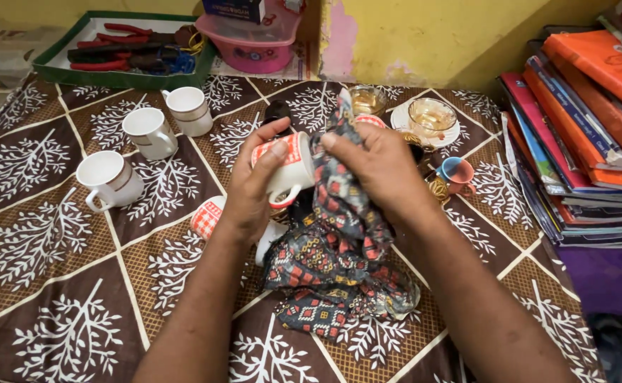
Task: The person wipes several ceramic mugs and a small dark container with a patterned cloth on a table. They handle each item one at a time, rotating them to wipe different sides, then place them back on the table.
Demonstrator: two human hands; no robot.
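Three white cups (148,131) sit on a brown tablecloth with white tree shapes (34,234), near a yellow wall (424,32). Left hand (250,184) is wrapped around an orange-and-white mug (286,167), held up over the table. Right hand (382,170) pinches a patterned cloth (332,262) against the mug. Books (587,128) are stacked on the right.

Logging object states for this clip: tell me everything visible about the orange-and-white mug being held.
The orange-and-white patterned ceramic mug is tipped on its side above the brown tree-print tablecloth, mouth towards the right. Its white handle hangs at the underside. The left hand has it in its grip, thumb on the upper wall. The right hand presses a dark patterned cloth against its mouth, hiding the inside. No chips or cracks show.
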